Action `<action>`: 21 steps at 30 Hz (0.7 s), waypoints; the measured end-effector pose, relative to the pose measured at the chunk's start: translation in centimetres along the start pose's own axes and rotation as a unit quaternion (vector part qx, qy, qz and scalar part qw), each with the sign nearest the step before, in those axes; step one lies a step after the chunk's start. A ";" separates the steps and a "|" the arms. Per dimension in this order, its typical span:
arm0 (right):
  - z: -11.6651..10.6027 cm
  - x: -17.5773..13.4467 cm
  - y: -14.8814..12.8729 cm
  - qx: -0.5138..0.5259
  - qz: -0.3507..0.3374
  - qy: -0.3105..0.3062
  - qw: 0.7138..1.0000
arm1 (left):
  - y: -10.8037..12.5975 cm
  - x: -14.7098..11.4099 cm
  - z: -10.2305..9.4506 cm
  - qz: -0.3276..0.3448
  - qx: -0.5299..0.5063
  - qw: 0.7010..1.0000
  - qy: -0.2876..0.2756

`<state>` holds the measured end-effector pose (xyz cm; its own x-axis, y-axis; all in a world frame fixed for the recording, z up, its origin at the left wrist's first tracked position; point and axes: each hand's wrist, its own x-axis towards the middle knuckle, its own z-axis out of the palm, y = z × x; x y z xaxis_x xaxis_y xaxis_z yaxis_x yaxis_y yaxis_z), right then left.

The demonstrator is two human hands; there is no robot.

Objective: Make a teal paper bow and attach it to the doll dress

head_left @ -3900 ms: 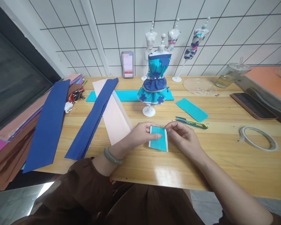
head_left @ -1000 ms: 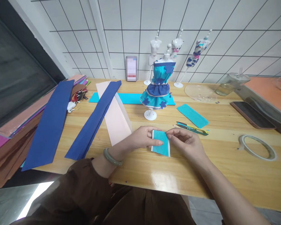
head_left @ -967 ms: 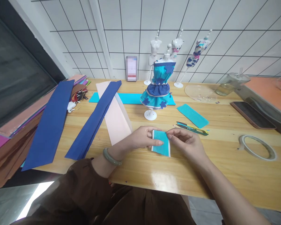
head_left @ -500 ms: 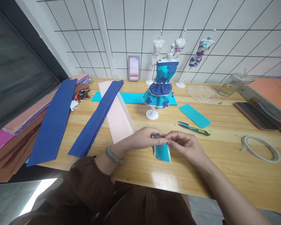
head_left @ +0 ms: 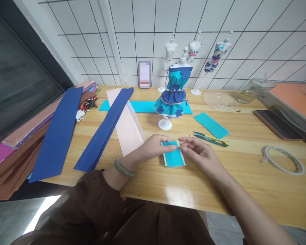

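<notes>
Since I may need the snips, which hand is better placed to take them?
Probably the right hand: it is closer to the snips, while the left hand holds the turquoise piece.

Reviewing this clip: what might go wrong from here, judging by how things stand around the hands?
1. The thin-looking turquoise rectangle, held by the left hand, might crease or tear if the right hand pulls hard at its upper corner.
2. The thread snips lie just beyond the right hand, so its fingers could brush them.
3. The dressed mannequin stands on a small round base; a bump might tip it.
</notes>
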<state>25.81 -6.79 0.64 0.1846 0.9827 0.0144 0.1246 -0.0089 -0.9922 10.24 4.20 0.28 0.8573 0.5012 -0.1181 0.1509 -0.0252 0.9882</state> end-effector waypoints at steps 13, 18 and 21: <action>0.1 0.5 1.6 0.019 0.017 -0.014 1.000 | -0.6 0.4 -0.2 0.009 -0.059 0.997 0.039; 0.1 0.4 1.5 0.006 0.014 -0.019 1.000 | -0.5 0.4 -0.1 -0.001 -0.079 0.996 0.030; 0.1 0.3 1.3 0.004 0.010 -0.021 1.000 | -0.3 0.3 -0.1 -0.004 -0.076 0.996 0.038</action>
<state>25.90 -6.44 -0.64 0.1466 0.9891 -0.0100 0.1139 -0.0269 -0.9931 10.43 4.46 -0.07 0.8157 0.5650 -0.1244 0.0764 0.1081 0.9912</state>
